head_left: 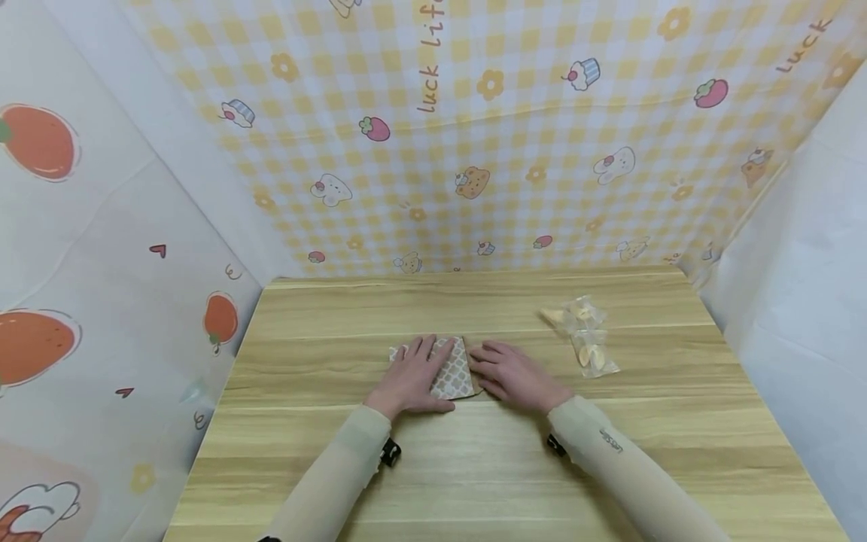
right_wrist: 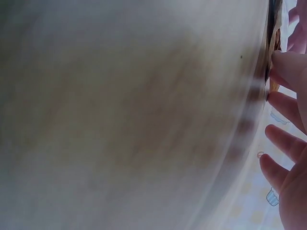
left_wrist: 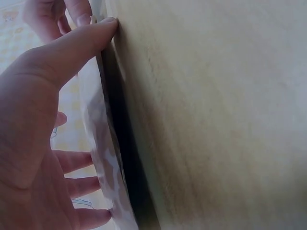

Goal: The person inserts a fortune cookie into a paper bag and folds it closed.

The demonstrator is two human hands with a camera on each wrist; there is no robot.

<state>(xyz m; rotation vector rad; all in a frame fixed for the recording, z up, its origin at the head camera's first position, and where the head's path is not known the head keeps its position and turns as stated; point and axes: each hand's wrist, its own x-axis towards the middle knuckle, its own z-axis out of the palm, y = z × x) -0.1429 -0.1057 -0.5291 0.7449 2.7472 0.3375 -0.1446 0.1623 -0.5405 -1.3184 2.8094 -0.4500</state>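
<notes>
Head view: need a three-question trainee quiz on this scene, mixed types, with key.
1. True or false: the clear packets lie to the right of the patterned piece.

2. Multiple choice: the person's left grip rests on:
A) the clear packets
B) the patterned piece
C) neither

3. Fill the gap: the grip nearer the clear packets is the person's ____ one.

Key:
1. True.
2. B; its fingers are spread over the patterned piece.
3. Right; the right grip is by the edge of the patterned piece that faces the packets.
</notes>
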